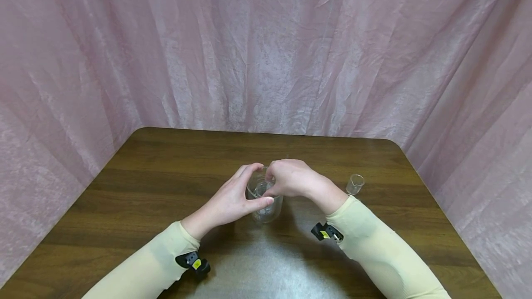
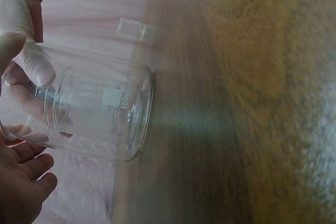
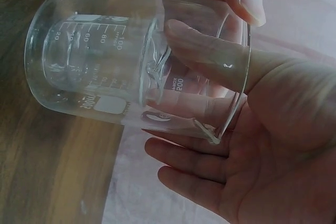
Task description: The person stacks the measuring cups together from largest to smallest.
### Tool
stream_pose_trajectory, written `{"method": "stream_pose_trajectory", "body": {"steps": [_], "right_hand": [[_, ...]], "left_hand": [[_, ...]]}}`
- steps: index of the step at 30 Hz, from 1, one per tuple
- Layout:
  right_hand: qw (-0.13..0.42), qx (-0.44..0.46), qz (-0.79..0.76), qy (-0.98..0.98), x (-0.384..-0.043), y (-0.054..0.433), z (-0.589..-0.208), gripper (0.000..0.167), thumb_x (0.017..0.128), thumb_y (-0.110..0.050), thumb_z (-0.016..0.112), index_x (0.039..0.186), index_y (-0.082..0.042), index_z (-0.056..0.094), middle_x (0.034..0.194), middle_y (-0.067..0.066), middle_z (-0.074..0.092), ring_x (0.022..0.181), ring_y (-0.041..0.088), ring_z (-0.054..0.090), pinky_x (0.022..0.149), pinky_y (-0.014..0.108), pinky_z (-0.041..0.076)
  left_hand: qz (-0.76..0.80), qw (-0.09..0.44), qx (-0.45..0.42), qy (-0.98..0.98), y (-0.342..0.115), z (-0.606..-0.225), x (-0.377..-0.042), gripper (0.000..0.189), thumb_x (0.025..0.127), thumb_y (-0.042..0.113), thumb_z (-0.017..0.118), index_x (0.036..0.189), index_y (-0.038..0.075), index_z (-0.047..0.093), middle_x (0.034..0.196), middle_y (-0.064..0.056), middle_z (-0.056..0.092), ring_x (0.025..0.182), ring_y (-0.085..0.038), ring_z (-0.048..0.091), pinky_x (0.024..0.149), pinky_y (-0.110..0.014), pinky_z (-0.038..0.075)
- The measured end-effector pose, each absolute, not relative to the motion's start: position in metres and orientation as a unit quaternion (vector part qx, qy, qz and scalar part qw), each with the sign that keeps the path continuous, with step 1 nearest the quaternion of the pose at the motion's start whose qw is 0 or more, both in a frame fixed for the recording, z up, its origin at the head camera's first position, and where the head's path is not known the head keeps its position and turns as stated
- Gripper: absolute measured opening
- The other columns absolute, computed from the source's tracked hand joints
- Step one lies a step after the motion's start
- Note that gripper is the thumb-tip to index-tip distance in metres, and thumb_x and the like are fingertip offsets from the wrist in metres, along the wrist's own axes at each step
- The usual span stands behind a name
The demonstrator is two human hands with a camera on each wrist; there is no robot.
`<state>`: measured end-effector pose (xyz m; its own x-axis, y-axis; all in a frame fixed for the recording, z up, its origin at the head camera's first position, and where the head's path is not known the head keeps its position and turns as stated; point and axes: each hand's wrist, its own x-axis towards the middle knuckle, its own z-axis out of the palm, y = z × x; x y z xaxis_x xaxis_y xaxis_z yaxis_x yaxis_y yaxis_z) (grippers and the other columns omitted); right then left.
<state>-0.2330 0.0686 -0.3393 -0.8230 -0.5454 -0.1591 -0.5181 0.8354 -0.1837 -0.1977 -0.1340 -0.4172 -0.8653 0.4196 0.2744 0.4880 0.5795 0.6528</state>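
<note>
A large clear glass beaker (image 1: pixel 267 217) stands on the table between both hands. My left hand (image 1: pixel 232 200) grips it near the rim, thumb on the near side and fingers on the far side. Inside it sits a smaller graduated beaker (image 3: pixel 68 59), seen through the outer glass. Thumb and forefinger of my right hand (image 1: pixel 293 176) reach down through the large beaker's mouth and pinch the inner beaker at its rim. In the right wrist view the other right fingers (image 3: pixel 189 161) stay outside the large beaker.
A third, tiny beaker (image 1: pixel 355 184) stands upright to the right, beyond my right forearm. The brown wooden table (image 1: pixel 174 160) has rounded far corners. Pink curtains (image 1: pixel 266 59) hang behind it and along the sides.
</note>
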Motion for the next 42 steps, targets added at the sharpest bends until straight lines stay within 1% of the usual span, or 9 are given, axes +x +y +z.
{"method": "stream_pose_trajectory", "body": {"steps": [8, 15, 19, 24, 29, 32, 36, 39, 42], "right_hand": [[0.105, -0.279, -0.067, 0.952, -0.233, 0.068, -0.339, 0.035, 0.086, -0.043, 0.093, 0.112, -0.021, 0.086, 0.111, -0.005, 0.081, 0.100, 0.019, 0.075, 0.087, 0.044, 0.060], [0.104, -0.281, -0.070, 0.952, -0.233, 0.068, -0.339, 0.035, 0.086, -0.042, 0.093, 0.113, -0.021, 0.086, 0.113, -0.005, 0.081, 0.101, 0.019, 0.075, 0.087, 0.044, 0.060], [0.104, -0.283, -0.072, 0.951, -0.234, 0.069, -0.340, 0.035, 0.087, -0.043, 0.093, 0.114, -0.021, 0.086, 0.114, -0.005, 0.081, 0.102, 0.019, 0.075, 0.088, 0.044, 0.060], [0.098, -0.287, -0.087, 0.949, -0.232, 0.072, -0.340, 0.035, 0.089, -0.042, 0.092, 0.115, -0.020, 0.086, 0.117, -0.005, 0.080, 0.106, 0.019, 0.074, 0.092, 0.043, 0.059], [0.076, -0.301, -0.118, 0.943, -0.230, 0.080, -0.341, 0.030, 0.091, -0.042, 0.091, 0.113, -0.021, 0.085, 0.123, -0.005, 0.079, 0.112, 0.022, 0.073, 0.095, 0.043, 0.058], [0.061, -0.316, -0.149, 0.935, -0.229, 0.088, -0.340, 0.029, 0.095, -0.040, 0.088, 0.114, -0.019, 0.084, 0.135, 0.001, 0.076, 0.121, 0.026, 0.072, 0.100, 0.046, 0.056], [0.037, -0.326, -0.189, 0.925, -0.227, 0.098, -0.339, 0.029, 0.098, -0.037, 0.085, 0.120, -0.018, 0.083, 0.147, 0.007, 0.070, 0.132, 0.030, 0.068, 0.107, 0.051, 0.053], [0.019, -0.330, -0.208, 0.921, -0.225, 0.104, -0.340, 0.030, 0.099, -0.037, 0.084, 0.123, -0.019, 0.082, 0.148, 0.005, 0.070, 0.136, 0.029, 0.066, 0.110, 0.052, 0.052], [0.001, -0.330, -0.219, 0.918, -0.223, 0.108, -0.341, 0.032, 0.100, -0.037, 0.084, 0.126, -0.020, 0.081, 0.148, 0.003, 0.070, 0.138, 0.028, 0.065, 0.111, 0.053, 0.052]], "left_hand": [[-0.377, 0.047, -0.256, -0.889, -0.134, -0.419, -0.198, 0.086, 0.094, 0.056, 0.085, 0.161, 0.017, 0.047, 0.159, -0.004, 0.053, 0.138, -0.027, 0.060, 0.112, -0.055, 0.049], [-0.379, 0.048, -0.257, -0.888, -0.134, -0.417, -0.197, 0.086, 0.095, 0.055, 0.085, 0.161, 0.015, 0.047, 0.158, -0.005, 0.054, 0.137, -0.029, 0.061, 0.111, -0.055, 0.050], [-0.383, 0.043, -0.254, -0.887, -0.134, -0.416, -0.197, 0.086, 0.095, 0.056, 0.085, 0.161, 0.016, 0.047, 0.158, -0.005, 0.054, 0.137, -0.031, 0.060, 0.112, -0.056, 0.049], [-0.384, 0.031, -0.249, -0.889, -0.135, -0.417, -0.198, 0.087, 0.094, 0.057, 0.085, 0.162, 0.018, 0.046, 0.160, -0.004, 0.052, 0.133, -0.032, 0.062, 0.112, -0.055, 0.049], [-0.380, 0.029, -0.249, -0.890, -0.135, -0.416, -0.198, 0.087, 0.094, 0.056, 0.085, 0.162, 0.018, 0.046, 0.159, -0.002, 0.052, 0.136, -0.029, 0.060, 0.111, -0.055, 0.050], [-0.379, 0.029, -0.250, -0.891, -0.135, -0.416, -0.198, 0.088, 0.094, 0.057, 0.085, 0.162, 0.017, 0.046, 0.159, -0.002, 0.052, 0.138, -0.029, 0.060, 0.111, -0.056, 0.050], [-0.384, 0.028, -0.252, -0.888, -0.135, -0.415, -0.197, 0.090, 0.094, 0.057, 0.085, 0.163, 0.015, 0.046, 0.159, -0.004, 0.052, 0.132, -0.032, 0.063, 0.111, -0.057, 0.049], [-0.386, 0.024, -0.252, -0.887, -0.135, -0.414, -0.198, 0.089, 0.094, 0.056, 0.085, 0.163, 0.015, 0.045, 0.159, -0.004, 0.051, 0.124, -0.033, 0.066, 0.111, -0.057, 0.050], [-0.385, 0.022, -0.250, -0.888, -0.135, -0.415, -0.198, 0.089, 0.094, 0.056, 0.085, 0.163, 0.016, 0.045, 0.160, -0.004, 0.051, 0.126, -0.033, 0.066, 0.111, -0.057, 0.049]]}}
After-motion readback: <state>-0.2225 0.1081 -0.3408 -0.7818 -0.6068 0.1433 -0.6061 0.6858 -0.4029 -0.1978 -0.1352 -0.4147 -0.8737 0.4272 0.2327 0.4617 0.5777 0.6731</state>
